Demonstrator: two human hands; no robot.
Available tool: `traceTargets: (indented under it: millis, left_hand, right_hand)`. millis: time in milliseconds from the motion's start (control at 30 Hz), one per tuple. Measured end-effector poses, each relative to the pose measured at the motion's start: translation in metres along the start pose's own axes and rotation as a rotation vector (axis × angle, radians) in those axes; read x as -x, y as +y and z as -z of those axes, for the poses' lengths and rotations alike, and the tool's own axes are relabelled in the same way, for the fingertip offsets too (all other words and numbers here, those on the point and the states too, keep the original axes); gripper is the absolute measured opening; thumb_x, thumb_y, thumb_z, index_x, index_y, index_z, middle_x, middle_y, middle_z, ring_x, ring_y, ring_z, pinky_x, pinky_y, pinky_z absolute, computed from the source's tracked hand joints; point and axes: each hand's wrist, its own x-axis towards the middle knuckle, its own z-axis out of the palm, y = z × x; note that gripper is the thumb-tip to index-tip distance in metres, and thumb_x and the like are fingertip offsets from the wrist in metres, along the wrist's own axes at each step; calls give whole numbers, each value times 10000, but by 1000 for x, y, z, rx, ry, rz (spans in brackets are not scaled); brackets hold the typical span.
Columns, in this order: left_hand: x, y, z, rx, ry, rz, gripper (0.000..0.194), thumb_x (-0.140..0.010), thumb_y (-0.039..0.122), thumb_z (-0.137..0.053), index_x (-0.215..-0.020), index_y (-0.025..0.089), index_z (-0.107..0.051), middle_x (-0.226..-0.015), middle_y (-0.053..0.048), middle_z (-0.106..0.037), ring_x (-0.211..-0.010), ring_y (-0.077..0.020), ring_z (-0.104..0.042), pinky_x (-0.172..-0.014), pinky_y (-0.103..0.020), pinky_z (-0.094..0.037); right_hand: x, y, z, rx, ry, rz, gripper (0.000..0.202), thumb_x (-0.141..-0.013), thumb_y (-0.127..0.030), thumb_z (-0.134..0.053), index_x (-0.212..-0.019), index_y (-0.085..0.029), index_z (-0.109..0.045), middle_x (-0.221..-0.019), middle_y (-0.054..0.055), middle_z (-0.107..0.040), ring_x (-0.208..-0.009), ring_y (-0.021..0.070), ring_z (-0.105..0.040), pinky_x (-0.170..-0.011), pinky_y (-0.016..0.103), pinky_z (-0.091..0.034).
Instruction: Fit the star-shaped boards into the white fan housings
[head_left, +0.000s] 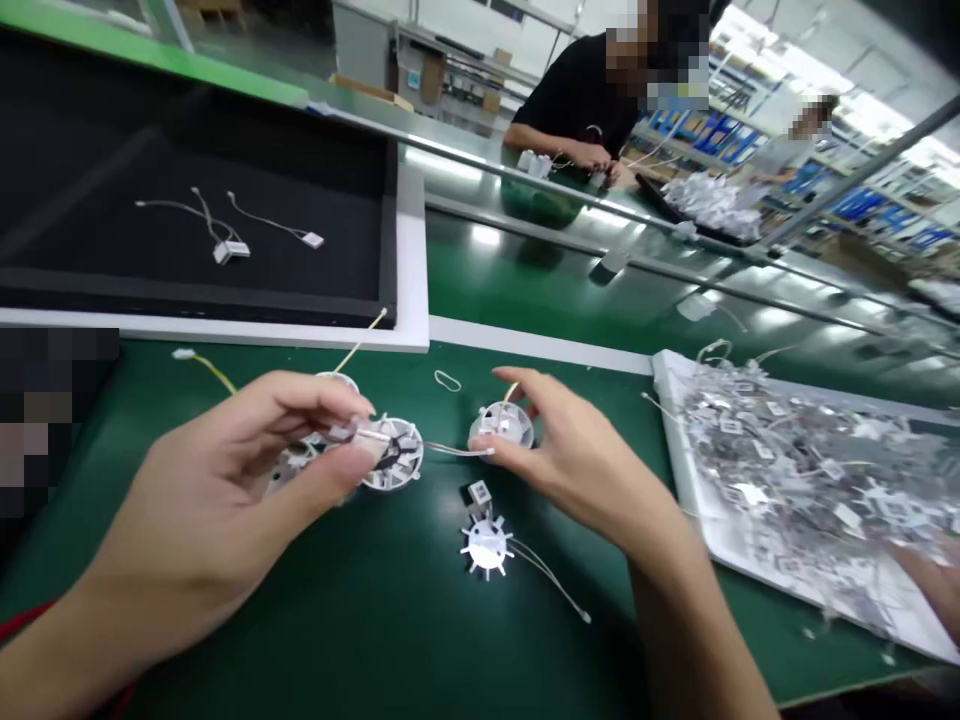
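My left hand (225,490) is closed, with thumb and index finger pinching a small white wired part (369,432). Its thin wire (454,450) runs right, towards my right hand. Partly below those fingertips lies a round white slotted plastic housing (401,465); more white round pieces are mostly hidden behind the hand. My right hand (577,460) curls its thumb and index finger around another round white housing (511,425), which has a yellow wire. On the green mat between my hands lies a silver spoked disc (487,545) with a small square block (479,493) and a wire.
A black tray (315,285) at the left holds a few wired white parts (231,250). At the right, a white tray (679,470) is heaped with small parts; another person's hand (930,580) reaches there. A rubber-band-like loop (448,380) lies ahead. Across the bench a co-worker (577,100) handles parts.
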Motion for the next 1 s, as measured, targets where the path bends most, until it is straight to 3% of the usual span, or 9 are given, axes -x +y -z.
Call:
traceTargets:
  millis: [133,300,367,533,733,900,1000]
  left_hand:
    - [0,-5,-1,-16,5,12,155,-924,449,-834,-1030,369,-755,-1050,104,-798,-874,-120,-797,-742,-29,-581]
    - [-10,13,1,-9,0,48,114,-885,394,-835,-925,308,-771,-931,40,-807,-749,-149,-783,-642,-106,-623]
    - [-15,16,3,-24,7,46,102,-890,365,-826,-935,294,-768,-945,27,-807,-757,-155,-773,-638,-130,-626]
    - [-20,10,8,-56,13,18,109,-916,344,-830,-972,280,-762,-950,29,-797,-752,-146,-743,-663,-165,-606]
    - [-17,12,6,47,-34,-48,89,-946,253,-817,-968,250,-730,-974,48,-779,-893,-120,-759,-814,-141,-605]
    - [-17,20,4,225,-95,7,121,-906,170,-818,-911,226,-711,-922,52,-766,-875,-111,-759,-807,-148,-612]
    - [-17,21,2,311,-92,58,153,-874,159,-840,-936,223,-714,-929,39,-772,-925,-147,-777,-843,-191,-637]
  right_hand:
    - [2,-6,-13,-84,-66,120,622,-966,-261,-749,-1551,-177,-557,-1428,128,-706,-1301,345,-679,-1089,562,-591]
    - [-1,-16,-46,-294,49,249,584,-1022,-170,-602,-1591,-171,-472,-1543,148,-617,-1359,291,-656,-1130,513,-602]
    - [-4,-19,-56,-374,97,263,564,-1013,-149,-553,-1571,-162,-469,-1520,169,-628,-1355,284,-664,-1103,503,-628]
    - [-4,-24,-60,-584,47,256,593,-1029,-161,-533,-1598,-221,-378,-1553,174,-614,-1440,273,-624,-1077,467,-653]
    - [3,-32,-55,-176,422,605,560,-976,-88,-573,-1519,-206,-502,-1591,175,-568,-1547,282,-489,-1251,506,-458]
    - [3,-44,-57,85,490,711,429,-995,-111,-667,-1404,-208,-582,-1383,129,-746,-1417,273,-620,-1313,473,-291]
    - [4,-46,-56,85,531,688,364,-1008,-146,-690,-1353,-218,-601,-1325,128,-772,-1379,292,-649,-1298,498,-311]
